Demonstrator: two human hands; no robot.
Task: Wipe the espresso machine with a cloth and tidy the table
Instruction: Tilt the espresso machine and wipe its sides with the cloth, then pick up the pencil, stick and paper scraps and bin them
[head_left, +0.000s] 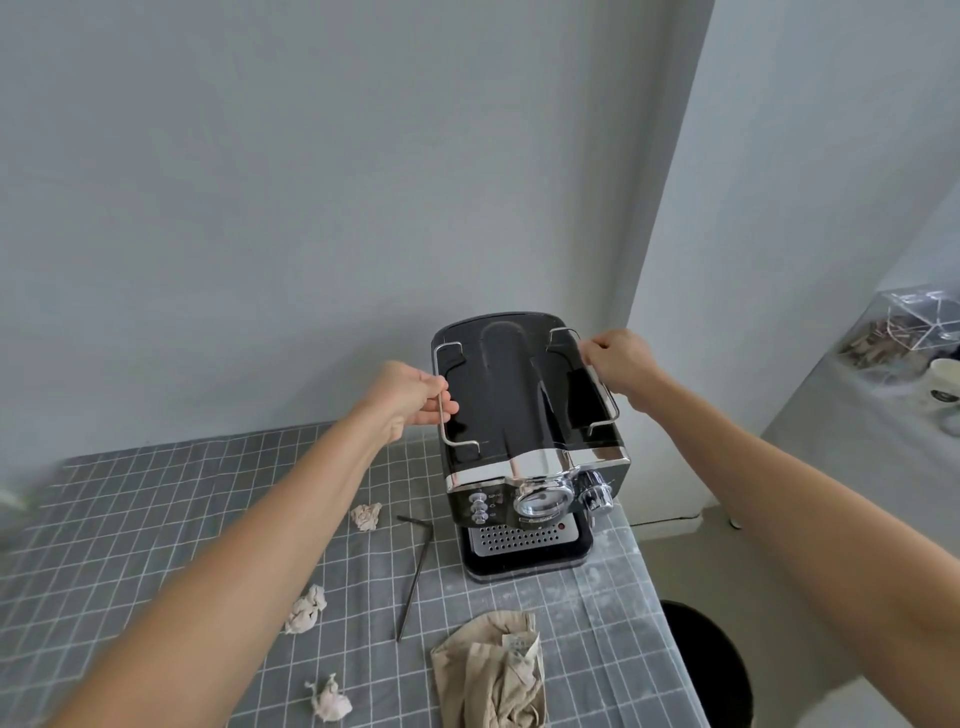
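The left hand is closed in a narrow pinch on the left chrome rail that runs along the top of the espresso machine; thumb and fingers wrap the wire near its middle. The right hand is curled on the right chrome rail, near that rail's rear end. Both forearms reach in from the near edge of the view, one on each side of the machine.

The espresso machine stands upright at the far right corner of the table, its right side close to the table's right edge and its back close to the wall. Its drip tray faces the viewer.

To the near left of the machine, a dark L-shaped metal rod lies flat on the grey checked covering, just beside the drip tray but not touching it. One crumpled paper wad lies left of the rod's far end. Two further wads lie nearer the viewer, well apart from the machine.

In front of the machine, a beige cloth lies bunched on the table, close to the near edge of the view. The covering between cloth and drip tray is bare.

Right of the machine, beyond the table edge, a black round bin stands on the floor.
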